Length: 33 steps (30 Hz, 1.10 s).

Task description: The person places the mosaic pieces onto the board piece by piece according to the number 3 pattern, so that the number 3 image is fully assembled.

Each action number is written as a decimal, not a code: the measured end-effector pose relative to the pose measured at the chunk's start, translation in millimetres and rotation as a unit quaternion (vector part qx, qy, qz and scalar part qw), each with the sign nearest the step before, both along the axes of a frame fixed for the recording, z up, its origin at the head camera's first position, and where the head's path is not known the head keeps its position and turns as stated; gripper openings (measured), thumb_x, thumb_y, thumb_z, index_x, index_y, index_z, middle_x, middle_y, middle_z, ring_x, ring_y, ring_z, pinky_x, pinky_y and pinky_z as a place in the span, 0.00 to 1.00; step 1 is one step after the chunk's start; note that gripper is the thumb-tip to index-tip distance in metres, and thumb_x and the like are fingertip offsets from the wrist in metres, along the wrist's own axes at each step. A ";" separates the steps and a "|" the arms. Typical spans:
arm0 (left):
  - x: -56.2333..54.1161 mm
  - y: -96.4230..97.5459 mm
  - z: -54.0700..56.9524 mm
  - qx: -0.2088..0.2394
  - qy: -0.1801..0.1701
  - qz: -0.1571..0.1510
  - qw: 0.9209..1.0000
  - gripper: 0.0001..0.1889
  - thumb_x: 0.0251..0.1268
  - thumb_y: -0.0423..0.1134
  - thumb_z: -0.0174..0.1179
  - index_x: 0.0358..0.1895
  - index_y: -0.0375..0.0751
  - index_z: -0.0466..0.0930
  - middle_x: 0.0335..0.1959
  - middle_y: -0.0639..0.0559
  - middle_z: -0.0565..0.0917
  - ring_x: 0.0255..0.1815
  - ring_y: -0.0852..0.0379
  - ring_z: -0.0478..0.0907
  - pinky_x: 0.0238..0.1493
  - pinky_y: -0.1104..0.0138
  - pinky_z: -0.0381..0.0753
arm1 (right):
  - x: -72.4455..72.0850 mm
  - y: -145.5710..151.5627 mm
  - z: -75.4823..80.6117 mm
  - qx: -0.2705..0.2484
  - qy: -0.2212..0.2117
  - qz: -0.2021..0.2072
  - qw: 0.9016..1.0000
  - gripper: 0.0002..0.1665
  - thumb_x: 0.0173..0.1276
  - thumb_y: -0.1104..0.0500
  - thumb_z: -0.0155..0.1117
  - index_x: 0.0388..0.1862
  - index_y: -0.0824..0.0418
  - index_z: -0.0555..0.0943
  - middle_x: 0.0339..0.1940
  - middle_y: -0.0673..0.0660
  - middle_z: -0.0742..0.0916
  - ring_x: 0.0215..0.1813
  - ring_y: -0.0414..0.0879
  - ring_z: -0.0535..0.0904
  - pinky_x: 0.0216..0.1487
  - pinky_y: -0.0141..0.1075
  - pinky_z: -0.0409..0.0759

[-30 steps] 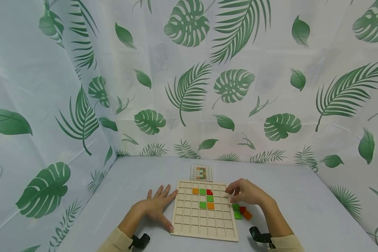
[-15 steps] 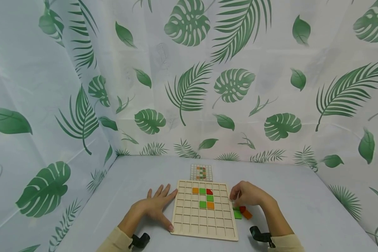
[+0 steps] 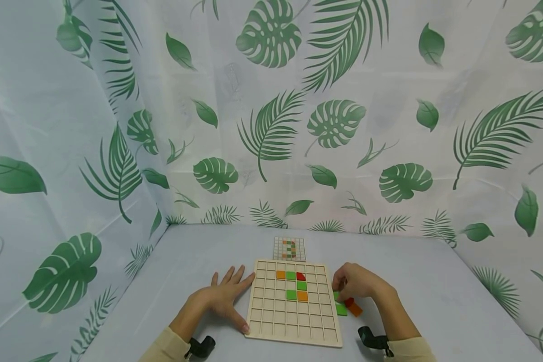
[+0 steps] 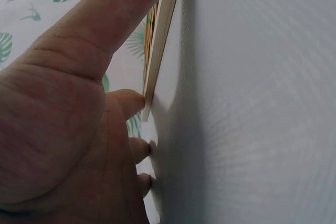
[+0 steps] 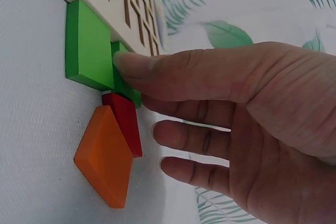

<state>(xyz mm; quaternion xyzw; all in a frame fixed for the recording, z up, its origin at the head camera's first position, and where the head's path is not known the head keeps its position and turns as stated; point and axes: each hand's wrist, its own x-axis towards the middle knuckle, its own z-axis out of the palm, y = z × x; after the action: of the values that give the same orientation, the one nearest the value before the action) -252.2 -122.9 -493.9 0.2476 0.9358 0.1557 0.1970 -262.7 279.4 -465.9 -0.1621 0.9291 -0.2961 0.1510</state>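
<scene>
A pale wooden grid board [image 3: 289, 322] lies on the table, with orange, green and red pieces set in some cells. My left hand [image 3: 223, 296] is spread flat at its left side, thumb and a fingertip touching the edge. At the board's right edge, my right hand [image 3: 357, 281] pinches a green square block [image 5: 126, 91]; the thumb shows on it, and the opposing fingertip is hidden behind. Beside it lie another green block [image 5: 86, 45], a red piece [image 5: 126, 121] with a rounded corner in the head view, and an orange block [image 5: 105, 156].
A small printed card [image 3: 278, 250] with a coloured grid pattern lies just beyond the board's far edge. White cloth with green leaf prints [image 3: 271, 191] rises behind the table and on both sides. A black wrist device [image 3: 373, 338] sits at each wrist.
My right hand has moved from the board's upper right edge down toward the loose blocks, its fingers lowering onto a green one. The left hand and the board have stayed put.
</scene>
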 end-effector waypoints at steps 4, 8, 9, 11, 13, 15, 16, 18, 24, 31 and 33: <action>0.0 -0.2 -0.1 0.002 0.000 0.001 1.000 0.72 0.38 0.74 0.78 0.87 0.57 0.43 0.88 0.42 0.39 0.88 0.35 0.31 0.77 0.26 0.32 | 0.2 -0.7 -0.6 0.004 0.004 0.003 1.000 0.11 0.52 0.71 0.80 0.30 0.61 0.86 0.25 0.52 0.83 0.29 0.46 0.77 0.30 0.38 0.76; 0.2 -0.3 0.8 0.002 -0.001 0.000 1.000 0.72 0.38 0.74 0.78 0.87 0.57 0.43 0.88 0.42 0.39 0.88 0.35 0.32 0.77 0.26 0.32 | -0.2 -1.3 -1.0 0.007 0.002 0.010 1.000 0.12 0.53 0.71 0.80 0.30 0.61 0.84 0.26 0.52 0.83 0.29 0.46 0.77 0.30 0.38 0.75; 0.3 -0.3 1.1 0.002 -0.001 0.000 1.000 0.72 0.39 0.74 0.78 0.87 0.57 0.43 0.88 0.42 0.39 0.88 0.35 0.32 0.76 0.26 0.32 | -0.3 -1.5 -0.9 0.008 0.001 0.011 1.000 0.12 0.53 0.71 0.80 0.30 0.61 0.84 0.26 0.52 0.83 0.29 0.46 0.77 0.30 0.37 0.75; 0.3 -0.4 1.4 0.001 -0.002 0.000 1.000 0.72 0.39 0.74 0.78 0.87 0.57 0.43 0.88 0.42 0.39 0.88 0.35 0.32 0.76 0.26 0.32 | -0.8 -1.7 -1.1 0.009 0.002 0.012 1.000 0.13 0.53 0.71 0.80 0.30 0.61 0.83 0.26 0.52 0.83 0.29 0.46 0.76 0.30 0.37 0.75; 0.3 -0.5 1.3 0.001 -0.002 0.000 1.000 0.72 0.39 0.74 0.78 0.87 0.57 0.43 0.88 0.42 0.39 0.88 0.35 0.31 0.76 0.26 0.32 | -1.1 -2.0 -1.5 0.009 0.002 0.013 1.000 0.14 0.53 0.71 0.80 0.30 0.60 0.82 0.26 0.52 0.82 0.30 0.45 0.76 0.30 0.36 0.74; 0.2 -0.4 1.0 0.002 -0.003 0.000 1.000 0.72 0.39 0.74 0.78 0.87 0.57 0.43 0.88 0.42 0.39 0.88 0.35 0.31 0.76 0.26 0.32 | -1.4 -2.2 -2.1 0.009 0.004 0.013 1.000 0.14 0.53 0.71 0.79 0.30 0.60 0.81 0.26 0.51 0.82 0.30 0.45 0.76 0.29 0.35 0.73; 0.2 -0.4 0.8 0.002 -0.003 0.000 1.000 0.72 0.39 0.74 0.78 0.87 0.57 0.43 0.88 0.42 0.39 0.88 0.35 0.31 0.76 0.26 0.32 | -1.6 -2.2 -2.3 0.008 0.006 0.012 1.000 0.14 0.53 0.71 0.79 0.30 0.60 0.81 0.26 0.51 0.82 0.29 0.45 0.76 0.29 0.35 0.73; 0.1 -0.3 0.4 0.003 -0.003 0.000 1.000 0.72 0.39 0.74 0.78 0.87 0.57 0.43 0.88 0.42 0.39 0.88 0.35 0.31 0.76 0.26 0.32 | -2.1 -2.3 -1.7 0.004 0.011 0.010 1.000 0.13 0.54 0.71 0.77 0.29 0.59 0.82 0.25 0.51 0.81 0.29 0.45 0.76 0.28 0.35 0.73; 0.5 -0.1 0.5 0.005 -0.003 0.002 1.000 0.72 0.38 0.74 0.78 0.87 0.57 0.44 0.88 0.42 0.39 0.88 0.35 0.31 0.77 0.26 0.31 | -5.8 -2.7 3.1 -0.023 0.051 -0.007 0.998 0.10 0.57 0.71 0.75 0.29 0.59 0.83 0.25 0.50 0.82 0.30 0.46 0.77 0.30 0.36 0.76; 1.2 0.5 1.0 0.002 -0.001 0.004 1.000 0.72 0.38 0.74 0.78 0.87 0.57 0.44 0.88 0.42 0.39 0.88 0.35 0.32 0.77 0.26 0.32 | -10.2 -6.9 3.2 -0.053 0.051 0.020 0.997 0.06 0.64 0.66 0.75 0.39 0.59 0.89 0.32 0.49 0.87 0.36 0.47 0.79 0.37 0.34 0.81; 1.6 0.9 1.3 0.000 -0.002 0.006 1.000 0.72 0.38 0.74 0.78 0.87 0.57 0.44 0.88 0.42 0.39 0.88 0.35 0.32 0.77 0.27 0.32 | -10.2 -9.2 3.1 -0.060 0.050 0.029 0.997 0.05 0.65 0.66 0.75 0.40 0.59 0.89 0.34 0.49 0.88 0.37 0.47 0.79 0.38 0.34 0.82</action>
<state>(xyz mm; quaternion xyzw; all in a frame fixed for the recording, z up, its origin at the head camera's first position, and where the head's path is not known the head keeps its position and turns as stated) -250.6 -121.9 -492.7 0.2419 0.9368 0.1577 0.1976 -272.9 270.1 -462.8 -0.2123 0.9111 -0.3381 0.1024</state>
